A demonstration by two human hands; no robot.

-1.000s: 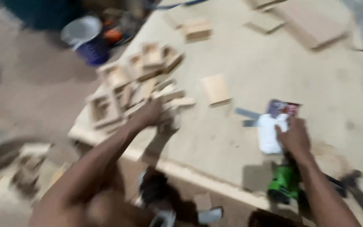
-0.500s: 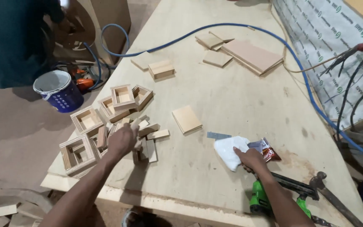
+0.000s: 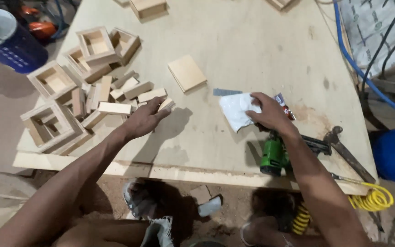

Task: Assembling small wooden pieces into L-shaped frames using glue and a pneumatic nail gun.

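**Picking small wood blocks off the pile**

Reaching with your left hand (image 3: 145, 120), you have the fingers spread loosely over a short block (image 3: 166, 104) at the near edge of the block pile (image 3: 110, 93); they touch it but are not closed on it. Your right hand (image 3: 270, 114) lies flat, pressing a white packet (image 3: 235, 110) to the counter (image 3: 252, 50), well apart from the left.

The blocks look light, stiff and dry, with sharp sawn edges, so they should not slip. Pinch one across its two long faces, near the middle. They lie loosely crossed over one another, so lifting one may shift its neighbours.

Open square frames (image 3: 94, 43) crowd the far side of the pile, and a flat square panel (image 3: 187, 72) sits just right of it. A green tool (image 3: 273, 155) lies near the front edge under your right wrist, with a yellow coiled hose (image 3: 376, 199) beyond. A blue bucket (image 3: 5, 39) stands off the counter.
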